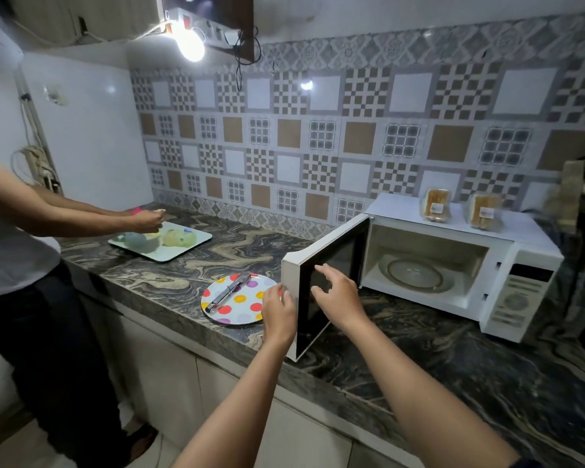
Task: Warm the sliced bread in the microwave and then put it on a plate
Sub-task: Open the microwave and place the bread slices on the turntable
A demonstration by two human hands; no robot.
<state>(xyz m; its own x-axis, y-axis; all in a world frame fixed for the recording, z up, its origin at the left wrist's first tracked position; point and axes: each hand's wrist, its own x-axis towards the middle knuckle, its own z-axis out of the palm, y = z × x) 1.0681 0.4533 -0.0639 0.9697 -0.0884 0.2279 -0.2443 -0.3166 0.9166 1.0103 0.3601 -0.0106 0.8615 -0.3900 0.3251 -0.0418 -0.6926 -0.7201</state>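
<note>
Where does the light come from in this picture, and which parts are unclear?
Head view: one bare bulb upper left glares strongly; its reflection shows on the wall tiles; the right edge beyond the microwave is dark and blurred; straight lines bend from the wide lens.

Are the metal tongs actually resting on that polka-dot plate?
Touching. The head view shows the tongs lying diagonally across the polka-dot plate, their whole length flat on its surface and inside the rim, with no gap visible.
</note>
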